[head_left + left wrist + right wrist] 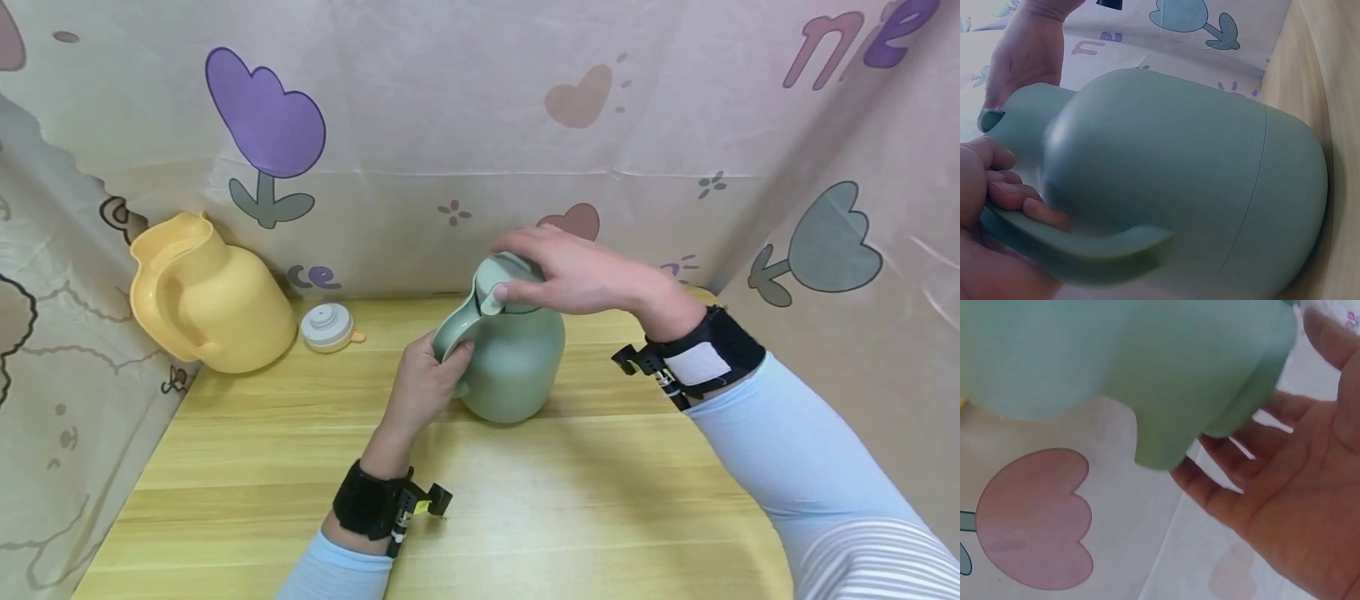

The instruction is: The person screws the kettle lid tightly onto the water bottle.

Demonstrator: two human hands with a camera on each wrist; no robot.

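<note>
At the far left of the wood-grain table point(300, 467), a yellow jug point(232, 308) is seen standing, its looped handle turned toward the near side. Just to its right, a round white-and-grey stopper point(327, 325) with a small yellow tab is set down flat. Farther right, a black strap point(367, 504) is worn on the left wrist, below the left hand point(427, 379). By that hand the curved handle point(452, 329) of the green jug point(513, 367) is gripped, the fingers being wrapped round it. The green jug is stood upright near the middle of the table's far half, before a printed cloth point(420, 100). Its lid point(504, 271) is spanned from above by the right hand point(573, 267): the thumb is placed on the near side, and the fingers, parted by gaps, are held against the far side near the spout point(1160, 431). Whether the lid is fully seated cannot be told. At the right, a light blue sleeve point(787, 450) is worn.
</note>
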